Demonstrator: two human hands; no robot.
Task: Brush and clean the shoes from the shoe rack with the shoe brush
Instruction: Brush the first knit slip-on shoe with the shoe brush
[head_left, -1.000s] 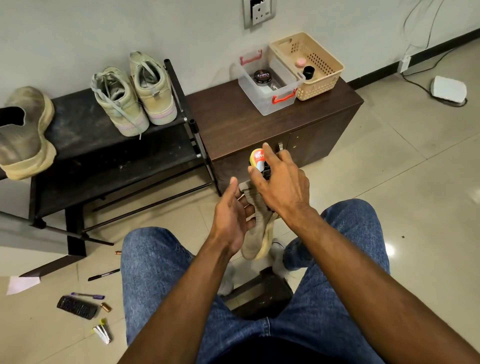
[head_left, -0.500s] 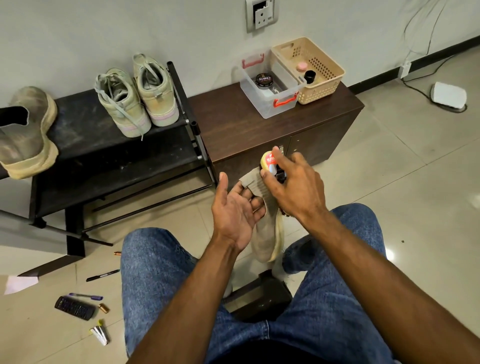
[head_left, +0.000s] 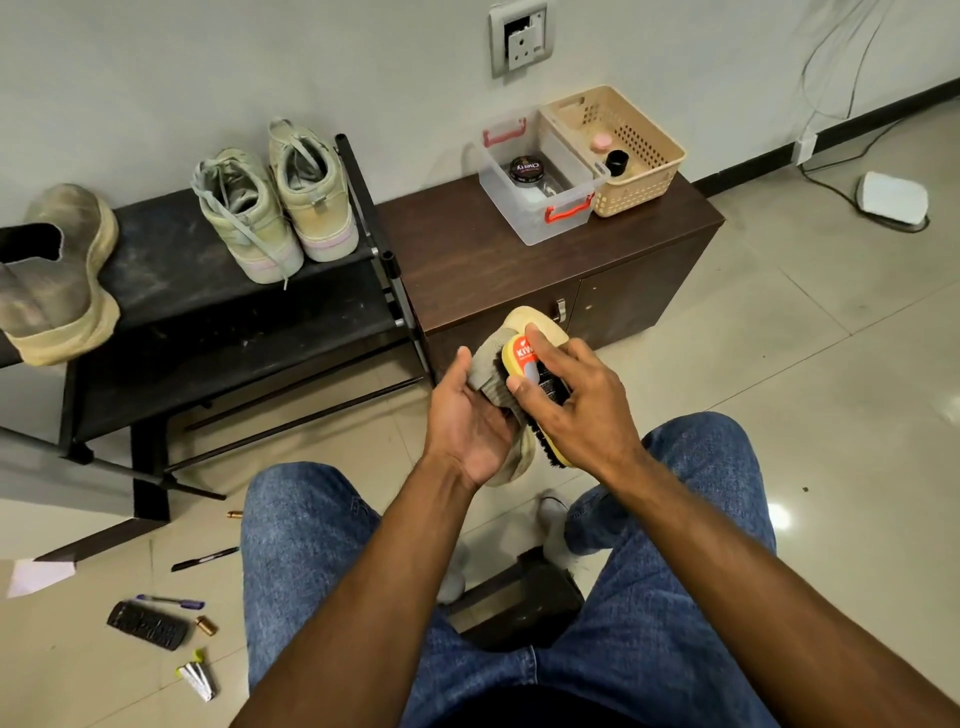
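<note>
Just in front of the dark wooden cabinet (head_left: 519, 270), over the person's jeans-clad knees, both hands work on one shoe (head_left: 498, 384). That shoe is a grey-beige slip-on with a pale yellow sole, its toe toward the cabinet's drawer and its heel down toward the knees. The left hand (head_left: 470, 431) cups it from below on the side away from the cabinet, palm up, fingers (head_left: 506, 415) curled round its upper and thumb along its edge. The right hand (head_left: 576, 410) grips the shoe brush (head_left: 524, 364), a yellow-backed brush with a red label and dark bristles; its fingers are spread along the brush's back and curled over its edges, thumb on the near side. The bristles lie against the shoe's side.

Left of the cabinet, touching it, stands the black shoe rack (head_left: 208, 291). On its top shelf, at the end nearest the cabinet, a pair of pale green sneakers (head_left: 275, 208) sit side by side, toes toward the wall. At the rack's far end from the cabinet lies a dusty grey-beige boot (head_left: 57, 280).

On the cabinet's top, by the wall, a clear plastic box (head_left: 530, 208) with red handles holds a round polish tin (head_left: 525, 170). Touching that box is a beige basket (head_left: 639, 171).

On the tiled floor (head_left: 779, 364) below the rack lie pens, a remote and small batteries.
</note>
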